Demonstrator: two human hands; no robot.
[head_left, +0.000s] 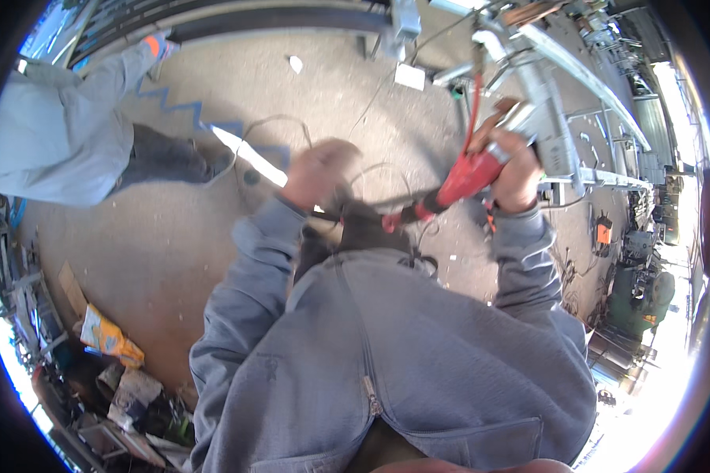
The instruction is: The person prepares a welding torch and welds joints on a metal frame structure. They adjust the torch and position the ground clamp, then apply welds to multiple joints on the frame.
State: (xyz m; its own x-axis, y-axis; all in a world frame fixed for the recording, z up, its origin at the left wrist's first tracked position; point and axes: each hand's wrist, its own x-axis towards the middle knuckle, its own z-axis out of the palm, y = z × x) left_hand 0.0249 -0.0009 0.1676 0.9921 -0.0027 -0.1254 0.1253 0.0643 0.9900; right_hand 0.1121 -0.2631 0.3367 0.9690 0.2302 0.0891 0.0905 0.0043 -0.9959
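Note:
My right hand (517, 169) is wrapped around the wide end of a red-and-black handheld tool (467, 178), whose exact kind I cannot make out. The tool tapers toward a dark end near my legs. A red cord or hose (475, 114) runs upward from beside it. Just beyond my right hand stands a grey metal beam (556, 134), and a brown object (498, 114) shows by the fingers. My left hand (319, 169), smeared by motion, is raised in front of my body at the left. Its fingers are too blurred to read, and nothing shows clearly in it.
Another person in a light top (63, 134) reaches toward a long dark rack (284, 27) at the far left. Metal framing (592, 67) spans the far right. Cables (280, 118) lie on the floor. Scrap and a yellow bag (110, 335) are piled at the near left; machinery (647, 292) lines the right.

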